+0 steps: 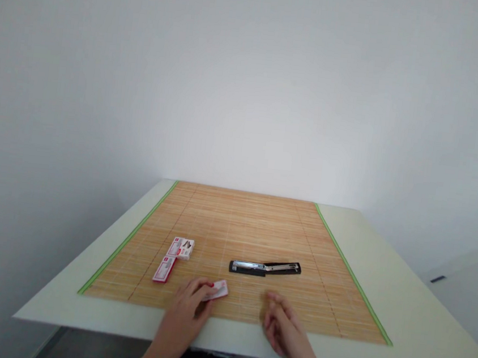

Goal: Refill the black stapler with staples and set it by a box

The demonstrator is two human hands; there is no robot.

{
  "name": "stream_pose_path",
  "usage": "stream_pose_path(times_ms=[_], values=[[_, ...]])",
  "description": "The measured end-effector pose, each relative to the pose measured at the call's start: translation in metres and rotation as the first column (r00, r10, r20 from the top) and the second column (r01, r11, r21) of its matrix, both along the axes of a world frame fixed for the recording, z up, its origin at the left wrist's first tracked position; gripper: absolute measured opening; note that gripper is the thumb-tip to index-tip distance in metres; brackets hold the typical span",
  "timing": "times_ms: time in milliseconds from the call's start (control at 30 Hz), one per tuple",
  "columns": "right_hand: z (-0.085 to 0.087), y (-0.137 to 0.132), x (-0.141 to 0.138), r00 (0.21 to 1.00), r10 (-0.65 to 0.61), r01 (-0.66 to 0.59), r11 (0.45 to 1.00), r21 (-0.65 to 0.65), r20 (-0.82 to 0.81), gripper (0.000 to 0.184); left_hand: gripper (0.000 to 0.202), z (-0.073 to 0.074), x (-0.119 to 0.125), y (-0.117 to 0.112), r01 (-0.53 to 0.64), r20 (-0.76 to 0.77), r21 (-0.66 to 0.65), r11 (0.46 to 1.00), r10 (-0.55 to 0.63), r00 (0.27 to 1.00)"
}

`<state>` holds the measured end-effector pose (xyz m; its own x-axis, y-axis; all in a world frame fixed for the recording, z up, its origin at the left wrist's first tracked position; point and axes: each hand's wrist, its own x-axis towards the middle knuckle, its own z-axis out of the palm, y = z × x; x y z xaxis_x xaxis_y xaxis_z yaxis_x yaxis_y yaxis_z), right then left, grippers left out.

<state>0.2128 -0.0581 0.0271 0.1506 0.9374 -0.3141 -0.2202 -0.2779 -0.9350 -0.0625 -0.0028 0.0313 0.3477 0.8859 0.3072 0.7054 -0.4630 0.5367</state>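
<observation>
My left hand [188, 306] is closed on a small white and red staple box [220, 290], thumb and fingers at its left end, low over the mat near its front edge. My right hand [282, 322] is to the right with its fingers curled together; whether anything is in them is hidden. Beyond the hands lies a black stapler [264, 267], opened out flat with its metal staple channel facing up. To the left of it, several white and red staple boxes lie close together, among them a box with a stapler picture [186, 249] and a red-edged box [164, 269].
A bamboo mat [252, 220] with green edging covers the middle of the white table [383, 268]. A white wall [248, 89] rises behind the table. The table's front edge is close to my body.
</observation>
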Motion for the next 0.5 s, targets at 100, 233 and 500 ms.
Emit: stream_pose_path(times_ms=[100,233,500], values=[[0.011,-0.002,-0.014,0.971,0.164,-0.184,0.977,-0.106,-0.175,0.063,0.033,0.012,0.028,0.006,0.195,0.125,-0.091,0.976,-0.184,0.975],[0.027,-0.003,-0.008,0.951,0.205,-0.23,0.969,-0.086,-0.23,0.056,0.057,0.014,0.051,0.018,0.303,0.265,-0.142,0.942,-0.259,0.929],[0.04,0.001,0.012,0.917,0.246,-0.303,0.942,-0.147,-0.315,0.043,0.062,0.004,0.072,0.029,0.32,0.269,-0.193,0.928,-0.264,0.926]])
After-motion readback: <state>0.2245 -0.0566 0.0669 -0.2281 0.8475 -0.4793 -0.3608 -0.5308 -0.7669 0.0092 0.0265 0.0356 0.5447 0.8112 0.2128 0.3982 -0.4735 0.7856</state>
